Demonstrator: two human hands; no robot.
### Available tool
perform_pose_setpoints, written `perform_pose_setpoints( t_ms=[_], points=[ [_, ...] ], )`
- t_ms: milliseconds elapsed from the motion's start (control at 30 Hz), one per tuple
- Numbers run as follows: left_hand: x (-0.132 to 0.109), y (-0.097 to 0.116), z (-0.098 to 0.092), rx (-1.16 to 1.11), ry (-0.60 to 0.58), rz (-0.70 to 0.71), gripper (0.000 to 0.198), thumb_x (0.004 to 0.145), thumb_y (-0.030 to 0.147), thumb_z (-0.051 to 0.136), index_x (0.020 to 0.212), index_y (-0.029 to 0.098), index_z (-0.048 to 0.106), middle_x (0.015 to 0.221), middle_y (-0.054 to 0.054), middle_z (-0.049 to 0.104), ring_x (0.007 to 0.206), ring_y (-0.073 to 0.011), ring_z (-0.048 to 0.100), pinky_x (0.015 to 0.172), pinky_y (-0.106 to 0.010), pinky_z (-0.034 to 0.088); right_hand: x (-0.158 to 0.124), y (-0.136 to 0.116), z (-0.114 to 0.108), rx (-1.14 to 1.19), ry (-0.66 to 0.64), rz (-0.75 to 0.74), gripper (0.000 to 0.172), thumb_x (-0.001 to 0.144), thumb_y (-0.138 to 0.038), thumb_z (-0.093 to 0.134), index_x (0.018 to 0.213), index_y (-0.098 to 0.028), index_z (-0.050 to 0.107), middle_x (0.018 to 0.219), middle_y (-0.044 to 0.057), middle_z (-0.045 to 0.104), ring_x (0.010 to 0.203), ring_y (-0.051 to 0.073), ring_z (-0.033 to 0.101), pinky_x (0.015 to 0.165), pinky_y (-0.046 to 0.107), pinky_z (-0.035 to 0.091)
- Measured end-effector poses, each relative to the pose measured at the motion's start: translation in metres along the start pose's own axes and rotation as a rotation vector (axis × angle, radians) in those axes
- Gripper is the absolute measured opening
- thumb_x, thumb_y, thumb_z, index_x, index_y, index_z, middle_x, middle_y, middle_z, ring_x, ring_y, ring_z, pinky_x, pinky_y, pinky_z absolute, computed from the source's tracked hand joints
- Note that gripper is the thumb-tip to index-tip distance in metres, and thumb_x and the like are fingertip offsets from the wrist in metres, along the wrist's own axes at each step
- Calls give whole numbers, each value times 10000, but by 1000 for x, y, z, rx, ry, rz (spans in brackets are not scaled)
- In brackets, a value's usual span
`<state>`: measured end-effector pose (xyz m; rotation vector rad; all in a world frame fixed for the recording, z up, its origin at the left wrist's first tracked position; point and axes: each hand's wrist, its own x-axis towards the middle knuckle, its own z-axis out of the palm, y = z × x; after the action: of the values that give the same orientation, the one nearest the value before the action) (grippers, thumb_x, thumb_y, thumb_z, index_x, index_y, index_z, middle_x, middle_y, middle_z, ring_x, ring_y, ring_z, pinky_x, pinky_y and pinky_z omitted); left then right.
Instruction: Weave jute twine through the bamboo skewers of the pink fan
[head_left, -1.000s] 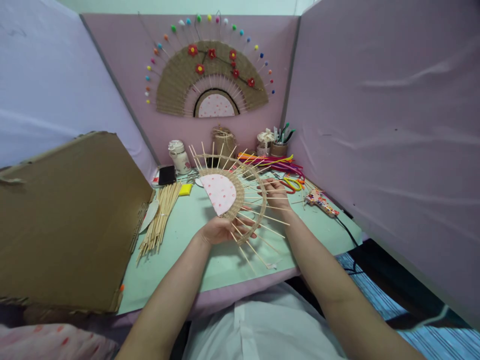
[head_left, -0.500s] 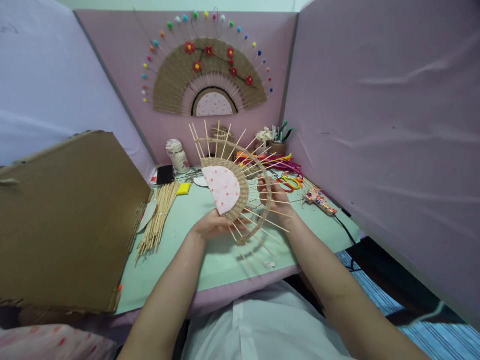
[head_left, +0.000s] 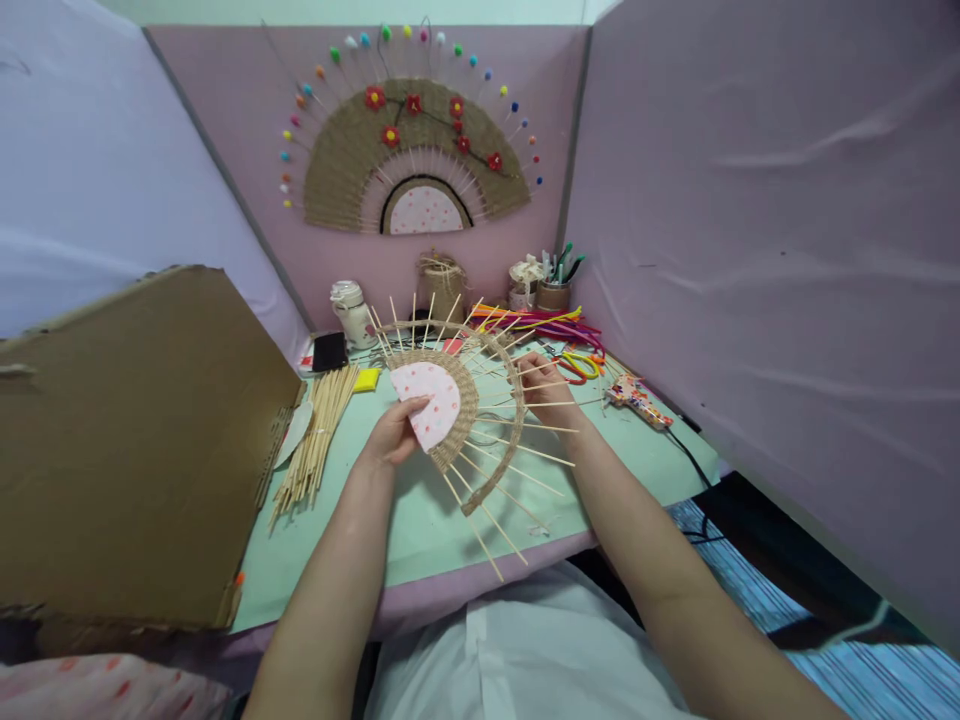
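A half-round fan of thin wooden sticks is tilted over the table. Its centre is a white half disc with pink dots, edged by a woven twine band. Farther out, a second twine band crosses the sticks. My left hand grips the straight side of the half disc, thumb on the dotted face and fingers hidden underneath. My right hand is closed at the outer band and sticks on the right. A thin loop of twine hangs behind the sticks; where it leads is unclear.
A bundle of sticks and a cardboard sheet are at left. Behind stand a white jar, a twine roll and a pen cup. Scissors and a corded, patterned glue gun lie right. A finished fan hangs on the wall.
The fan has moved down and slightly left, tipping flatter. My left hand has shifted from its lower edge to its straight side, thumb now on top. My right hand stays near the outer band.
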<state>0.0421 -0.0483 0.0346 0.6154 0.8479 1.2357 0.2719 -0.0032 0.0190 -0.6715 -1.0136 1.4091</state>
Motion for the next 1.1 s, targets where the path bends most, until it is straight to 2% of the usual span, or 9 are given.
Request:
perform_pose_setpoints(
  t_ms=[167,233,367,567,833,1100],
  points=[
    [1,15,-11,133,-23,-1,412,704,72,599,1116,53,601,918,-124,728,836,-222,696,813,-318,554,6,9,-4,-251,105,-56,318,654,-474,676,718,-202,525,541,-63,453,444,65,363,411,196,287],
    [-2,24,-19,184,-7,28,441,698,61,608,1139,60,592,922,-123,728,842,-227,696,808,-318,558,6,11,-5,-351,132,-97,306,659,-467,670,701,-192,543,528,-59,448,438,65,335,418,210,278],
    [-12,38,-40,233,61,-13,424,707,53,581,1131,40,593,855,-132,731,763,-234,705,721,-304,581,4,16,-3,-495,85,-164,294,657,-450,683,653,-178,572,535,-44,469,485,80,360,478,234,304],
    [-20,41,-61,234,167,-60,386,708,42,544,1088,15,601,709,-127,721,581,-218,689,546,-264,575,-2,25,0,-742,-20,-200,305,681,-456,679,623,-175,576,543,-26,482,523,101,377,517,248,312],
    [-23,46,-69,256,183,36,323,683,28,570,1003,51,614,694,-87,718,524,-166,668,506,-215,550,-3,28,-4,-983,-62,-282,365,708,-502,649,579,-179,536,525,-23,463,527,106,364,529,254,300],
    [-26,45,-63,286,203,-54,338,671,30,574,1003,61,631,634,-71,704,458,-157,640,454,-198,521,-5,25,-1,-953,-71,-260,361,685,-494,664,567,-183,524,523,-22,455,529,110,363,524,254,301]
  ],
)
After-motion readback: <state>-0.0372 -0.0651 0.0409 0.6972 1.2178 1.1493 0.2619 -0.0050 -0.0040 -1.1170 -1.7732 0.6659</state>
